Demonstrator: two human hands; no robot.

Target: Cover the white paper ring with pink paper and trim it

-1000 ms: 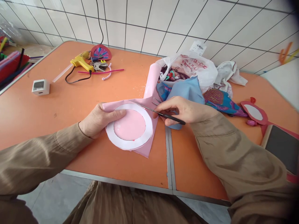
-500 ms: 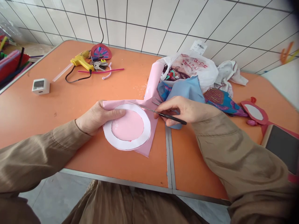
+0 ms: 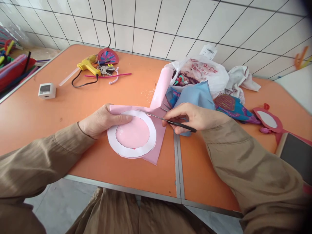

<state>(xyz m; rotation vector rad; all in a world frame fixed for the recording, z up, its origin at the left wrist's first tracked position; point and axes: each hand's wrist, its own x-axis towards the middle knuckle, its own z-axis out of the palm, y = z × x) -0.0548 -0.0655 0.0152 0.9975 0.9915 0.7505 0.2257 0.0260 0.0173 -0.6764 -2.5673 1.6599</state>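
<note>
My left hand (image 3: 103, 117) pinches a pink sheet (image 3: 159, 138) together with a white ring (image 3: 152, 133) lying on it, thumb on top of the ring. Pink shows through the ring's round middle. A rolled part of the pink material (image 3: 162, 86) stretches away toward the back. Fingers of my right hand (image 3: 187, 117) are closed on scissors (image 3: 180, 124) with black handles. Their blades lie along the upper right edge of the ring, at the pink sheet.
Blue fabric (image 3: 195, 94) and a white plastic bag (image 3: 214, 74) lie beyond my right hand. A yellow glue gun (image 3: 90, 66), keys (image 3: 106, 70) and a white cube (image 3: 47, 91) are at the left. A red-rimmed oval piece (image 3: 268, 119) and a dark-screened device (image 3: 294, 156) lie right.
The scissor blades look closer together than before, still at the ring's upper right edge. The whole view has shifted slightly; both hands keep their holds.
</note>
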